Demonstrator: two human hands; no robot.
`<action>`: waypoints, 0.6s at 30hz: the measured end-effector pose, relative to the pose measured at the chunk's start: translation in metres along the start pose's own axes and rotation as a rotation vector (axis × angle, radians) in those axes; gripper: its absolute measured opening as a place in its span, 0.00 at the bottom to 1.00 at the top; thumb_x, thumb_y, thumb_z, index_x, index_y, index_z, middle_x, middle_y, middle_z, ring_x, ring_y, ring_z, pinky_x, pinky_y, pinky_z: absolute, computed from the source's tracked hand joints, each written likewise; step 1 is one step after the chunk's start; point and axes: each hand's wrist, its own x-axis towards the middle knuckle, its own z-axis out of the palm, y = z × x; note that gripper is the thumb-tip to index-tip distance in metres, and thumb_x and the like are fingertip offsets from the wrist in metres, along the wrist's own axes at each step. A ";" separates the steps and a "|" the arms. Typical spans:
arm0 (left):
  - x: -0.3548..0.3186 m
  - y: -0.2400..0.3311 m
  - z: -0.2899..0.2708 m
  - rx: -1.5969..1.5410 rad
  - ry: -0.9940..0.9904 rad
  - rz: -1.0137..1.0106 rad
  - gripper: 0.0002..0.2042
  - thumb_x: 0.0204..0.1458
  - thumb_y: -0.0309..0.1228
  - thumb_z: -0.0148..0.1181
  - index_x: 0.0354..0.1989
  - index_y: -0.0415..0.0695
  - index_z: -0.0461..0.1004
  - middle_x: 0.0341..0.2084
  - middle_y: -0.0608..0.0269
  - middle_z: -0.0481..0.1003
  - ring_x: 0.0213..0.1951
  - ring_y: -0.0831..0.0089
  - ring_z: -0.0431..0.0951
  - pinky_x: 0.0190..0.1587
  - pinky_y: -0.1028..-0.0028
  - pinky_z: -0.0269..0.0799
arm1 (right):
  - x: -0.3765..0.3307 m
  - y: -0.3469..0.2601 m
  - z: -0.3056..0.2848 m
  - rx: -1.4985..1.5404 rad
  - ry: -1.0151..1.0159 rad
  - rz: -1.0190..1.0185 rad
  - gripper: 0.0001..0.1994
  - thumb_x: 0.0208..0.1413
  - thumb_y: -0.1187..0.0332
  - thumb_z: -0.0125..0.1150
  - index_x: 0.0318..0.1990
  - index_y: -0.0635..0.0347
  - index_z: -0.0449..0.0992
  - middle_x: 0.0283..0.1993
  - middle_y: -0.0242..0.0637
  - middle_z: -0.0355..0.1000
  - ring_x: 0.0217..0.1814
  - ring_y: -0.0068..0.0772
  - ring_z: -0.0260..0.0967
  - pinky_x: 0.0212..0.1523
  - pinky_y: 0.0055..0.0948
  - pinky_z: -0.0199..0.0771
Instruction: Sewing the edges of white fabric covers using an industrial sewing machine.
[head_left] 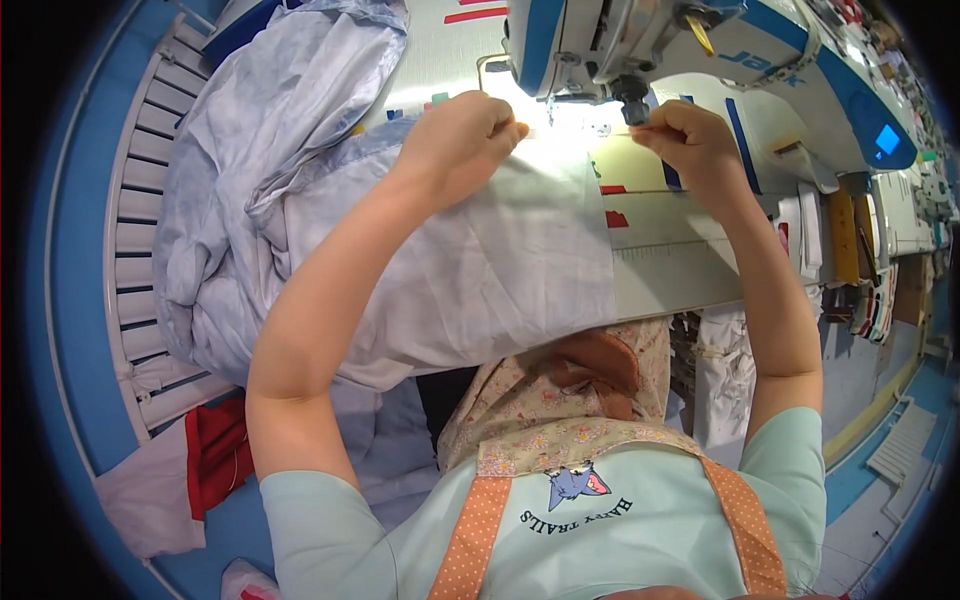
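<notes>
A pale blue-white cloth (470, 270) lies across the sewing table, its far edge in bright light under the head of a blue and white sewing machine (770, 75). Over that far edge, left of the needle area, my left hand (455, 145) is closed, thumb and fingertips pinched together. My right hand (697, 150) makes a similar pinch to the right of the needle area, just beside a dark round machine part (632, 98). Glare and small size hide what either pinch holds.
Bunched cloth (240, 190) spills over the table's left side against a white slatted rack (135, 240). A ruler scale (670, 250) and red tape marks (616, 218) show on the tabletop. White cloth pieces (725, 370) hang below right; a red and white cloth (215, 455) hangs lower left.
</notes>
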 end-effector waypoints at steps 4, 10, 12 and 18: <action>-0.003 -0.011 0.024 0.118 0.172 0.001 0.10 0.46 0.34 0.60 0.20 0.42 0.71 0.25 0.58 0.70 0.27 0.59 0.73 0.27 0.61 0.68 | 0.013 0.022 0.006 -0.591 0.206 -0.476 0.05 0.44 0.75 0.61 0.29 0.64 0.71 0.37 0.36 0.71 0.40 0.43 0.67 0.42 0.33 0.68; -0.011 -0.022 0.043 0.118 0.427 0.105 0.10 0.43 0.32 0.63 0.19 0.43 0.68 0.23 0.62 0.66 0.25 0.63 0.71 0.24 0.64 0.66 | -0.012 0.019 0.038 -0.658 -0.068 -0.404 0.27 0.49 0.66 0.62 0.58 0.57 0.64 0.54 0.46 0.67 0.55 0.49 0.64 0.55 0.43 0.63; -0.011 -0.023 0.042 0.124 0.411 0.073 0.10 0.43 0.32 0.63 0.19 0.43 0.68 0.24 0.63 0.66 0.25 0.63 0.70 0.24 0.64 0.66 | -0.013 0.016 0.044 -0.668 -0.037 -0.400 0.27 0.50 0.63 0.61 0.59 0.57 0.64 0.55 0.46 0.66 0.54 0.50 0.63 0.55 0.43 0.63; -0.011 -0.019 0.038 0.124 0.396 0.033 0.10 0.43 0.31 0.62 0.19 0.42 0.67 0.25 0.63 0.66 0.24 0.63 0.70 0.24 0.65 0.66 | -0.006 0.013 0.043 -0.772 -0.042 -0.343 0.28 0.52 0.55 0.57 0.59 0.57 0.64 0.57 0.45 0.65 0.55 0.53 0.61 0.57 0.42 0.61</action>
